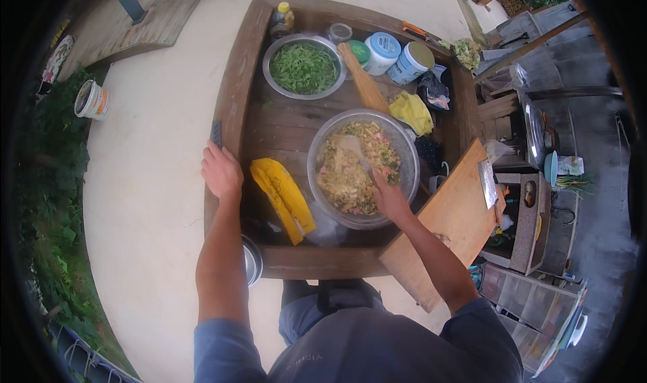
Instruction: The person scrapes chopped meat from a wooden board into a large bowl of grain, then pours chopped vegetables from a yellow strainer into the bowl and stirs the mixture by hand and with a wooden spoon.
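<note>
My right hand grips the handle of a pale spatula. Its blade rests on a chopped filling with green and pink bits, inside a large metal mixing bowl. My left hand lies on the left rim of the wooden table, holding nothing that I can see. Just beyond its fingers is a small dark strip, too unclear to name. Between my hands, left of the bowl, sits a yellow plastic packet, with a clear plastic bag beside it.
Chopped greens fill a second metal bowl farther back. Nearby are a straw whisk broom, lidded tubs, a yellow-capped bottle and a yellow cloth. A cleaver lies on the tilted wooden board at right.
</note>
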A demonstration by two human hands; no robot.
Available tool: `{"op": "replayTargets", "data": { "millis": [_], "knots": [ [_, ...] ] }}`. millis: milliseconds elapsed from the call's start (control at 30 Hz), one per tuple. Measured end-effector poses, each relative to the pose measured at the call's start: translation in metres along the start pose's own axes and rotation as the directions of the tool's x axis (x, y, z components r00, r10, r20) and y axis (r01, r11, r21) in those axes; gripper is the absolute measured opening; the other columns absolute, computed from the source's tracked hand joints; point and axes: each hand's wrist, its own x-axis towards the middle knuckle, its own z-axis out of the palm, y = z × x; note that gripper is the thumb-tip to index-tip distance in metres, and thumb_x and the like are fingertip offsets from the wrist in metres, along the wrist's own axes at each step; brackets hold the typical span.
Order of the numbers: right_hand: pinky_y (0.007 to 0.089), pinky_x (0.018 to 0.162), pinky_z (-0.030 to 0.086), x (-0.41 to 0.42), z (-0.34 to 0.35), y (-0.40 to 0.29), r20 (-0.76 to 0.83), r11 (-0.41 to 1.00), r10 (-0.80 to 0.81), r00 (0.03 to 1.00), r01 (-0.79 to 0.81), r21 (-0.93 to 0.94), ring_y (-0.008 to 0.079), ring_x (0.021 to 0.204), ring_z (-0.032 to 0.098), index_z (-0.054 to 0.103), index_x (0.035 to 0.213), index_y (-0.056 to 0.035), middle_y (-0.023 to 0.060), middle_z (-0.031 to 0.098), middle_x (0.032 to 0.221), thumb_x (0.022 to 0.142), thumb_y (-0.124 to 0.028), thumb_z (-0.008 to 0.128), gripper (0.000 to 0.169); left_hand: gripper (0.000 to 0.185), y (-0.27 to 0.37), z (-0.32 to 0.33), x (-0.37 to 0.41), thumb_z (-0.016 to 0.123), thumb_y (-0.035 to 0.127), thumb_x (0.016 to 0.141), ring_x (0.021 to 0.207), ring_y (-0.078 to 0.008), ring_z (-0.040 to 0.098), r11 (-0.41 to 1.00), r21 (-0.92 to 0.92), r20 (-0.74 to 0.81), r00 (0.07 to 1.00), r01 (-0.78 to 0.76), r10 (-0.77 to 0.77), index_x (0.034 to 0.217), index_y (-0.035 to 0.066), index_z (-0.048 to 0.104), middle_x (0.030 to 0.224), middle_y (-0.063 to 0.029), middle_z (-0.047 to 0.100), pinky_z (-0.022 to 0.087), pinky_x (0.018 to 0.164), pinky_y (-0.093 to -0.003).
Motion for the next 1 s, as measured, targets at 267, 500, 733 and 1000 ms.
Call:
{"op": "replayTargets", "data": {
  "millis": [267, 500, 733, 1000],
  "knots": [
    [0.0515, 0.06, 0.049, -0.033, 0.047, 0.006, 0.249, 0.998, 0.0, 0.969, 0.015, -0.057, 0.0428, 0.058, 0.058, 0.022, 0.149, -0.0057, 0.0244, 0.06, 0.066, 0.092, -0.021, 0.047, 0.065, 0.046, 0.008, 0.0, 0.003, 0.05, 0.023, 0.093, 0.098, -0.0311, 0.054, 0.998, -0.062, -0.031, 0.999, -0.028, 0.026, 0.131, -0.001, 0.043, 0.114, -0.0147, 0.053, 0.042, 0.084, -0.0416],
    [0.0517, 0.073, 0.05, 0.01, 0.005, 0.014, -0.145, 0.997, 0.021, 0.989, -0.01, 0.075, 0.0451, 0.083, 0.063, 0.033, 0.144, -0.0055, 0.0302, 0.063, 0.093, 0.091, -0.018, 0.05, 0.058, 0.045, -0.001, -0.016, 0.002, 0.048, 0.024, 0.094, 0.099, -0.0307, 0.054, 0.999, -0.011, -0.018, 0.999, 0.031, -0.032, 0.132, 0.0, 0.043, 0.117, -0.0139, 0.053, 0.043, 0.085, -0.0415],
    [0.0482, 0.082, 0.047, 0.006, 0.074, -0.012, 0.04, 0.967, 0.143, 0.989, -0.149, 0.205, 0.047, 0.092, 0.06, 0.027, 0.147, -0.0054, 0.0308, 0.062, 0.103, 0.092, -0.02, 0.05, 0.062, 0.044, 0.005, -0.011, 0.004, 0.043, 0.027, 0.098, 0.107, -0.0324, 0.053, 0.999, -0.001, 0.057, 0.998, 0.035, -0.034, 0.134, 0.004, 0.041, 0.126, -0.0139, 0.051, 0.043, 0.089, -0.0432],
    [0.0509, 0.073, 0.049, -0.03, -0.008, 0.015, -0.183, 0.975, 0.1, 0.978, -0.06, 0.212, 0.0468, 0.079, 0.061, 0.037, 0.141, -0.0041, 0.0306, 0.062, 0.089, 0.091, -0.016, 0.048, 0.052, 0.041, -0.009, -0.006, -0.001, 0.044, 0.026, 0.097, 0.095, -0.0342, 0.057, 0.998, 0.062, -0.03, 0.999, -0.025, 0.027, 0.13, 0.001, 0.043, 0.116, -0.0154, 0.054, 0.048, 0.081, -0.0445]
  ]
}}
